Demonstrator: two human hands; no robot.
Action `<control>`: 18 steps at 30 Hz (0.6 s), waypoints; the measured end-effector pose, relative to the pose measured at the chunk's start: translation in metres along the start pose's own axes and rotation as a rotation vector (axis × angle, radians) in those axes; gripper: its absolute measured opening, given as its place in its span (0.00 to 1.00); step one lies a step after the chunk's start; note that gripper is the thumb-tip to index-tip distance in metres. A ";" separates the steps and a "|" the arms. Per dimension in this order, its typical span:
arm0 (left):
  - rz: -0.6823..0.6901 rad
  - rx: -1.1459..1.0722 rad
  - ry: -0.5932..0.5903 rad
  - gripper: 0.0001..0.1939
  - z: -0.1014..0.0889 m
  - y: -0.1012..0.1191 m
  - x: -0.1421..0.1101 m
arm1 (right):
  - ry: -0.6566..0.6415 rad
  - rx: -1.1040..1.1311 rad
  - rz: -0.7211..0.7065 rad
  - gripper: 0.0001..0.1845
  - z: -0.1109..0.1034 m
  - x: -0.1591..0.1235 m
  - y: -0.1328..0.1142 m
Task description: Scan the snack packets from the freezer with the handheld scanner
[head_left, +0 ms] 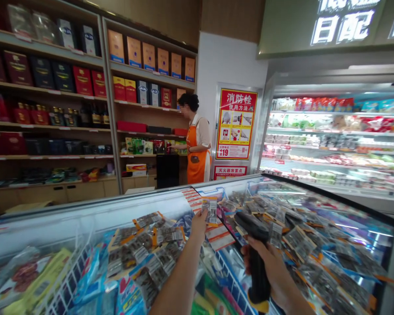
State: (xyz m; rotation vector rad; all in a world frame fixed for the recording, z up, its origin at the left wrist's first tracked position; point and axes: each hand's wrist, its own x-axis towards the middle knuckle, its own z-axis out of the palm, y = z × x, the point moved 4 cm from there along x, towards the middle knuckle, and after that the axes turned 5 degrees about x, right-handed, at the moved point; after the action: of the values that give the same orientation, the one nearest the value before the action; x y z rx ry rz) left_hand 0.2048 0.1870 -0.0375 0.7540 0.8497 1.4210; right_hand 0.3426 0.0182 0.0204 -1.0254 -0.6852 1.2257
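My left hand (199, 221) reaches out over the freezer and pinches a small clear packet with orange edges (210, 211). In my right hand (271, 267) is a black handheld barcode scanner (258, 262), gripped by its handle with the head tilted up toward the packet. Many similar packets (298, 243) lie loose on the freezer's glass at the right. Another pile of packets (141, 245) rests on blue bags at the left. Red-and-white striped labels (219, 236) run along the divider beneath my left hand.
White wire baskets (67, 275) divide the freezer (95, 205). Behind it stands a person in an orange apron (197, 151). Shelves of boxed bottles (105, 89) line the back left wall, a red fire hydrant poster (238, 124) hangs centrally, and a lit chiller (335, 140) stands right.
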 end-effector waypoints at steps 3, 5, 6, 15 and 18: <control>0.026 -0.023 0.028 0.20 -0.003 0.002 0.001 | 0.028 0.031 0.094 0.19 -0.005 -0.003 0.034; 0.015 -0.043 0.032 0.19 -0.004 0.003 0.000 | 0.012 -0.019 0.144 0.18 -0.007 -0.005 0.044; 0.007 -0.046 0.037 0.18 -0.004 0.003 0.000 | -0.006 -0.052 0.154 0.19 -0.008 -0.005 0.045; -0.006 -0.028 0.036 0.18 -0.003 0.002 0.003 | -0.053 -0.059 0.160 0.17 -0.008 -0.014 0.023; 0.020 -0.022 -0.011 0.20 -0.003 -0.001 0.010 | -0.065 -0.052 0.173 0.16 -0.005 -0.017 0.021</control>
State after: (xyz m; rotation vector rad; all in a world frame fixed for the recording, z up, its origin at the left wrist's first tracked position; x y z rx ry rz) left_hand 0.2027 0.1963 -0.0404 0.7547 0.8189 1.4400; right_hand 0.3334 0.0005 0.0009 -1.1096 -0.6927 1.4023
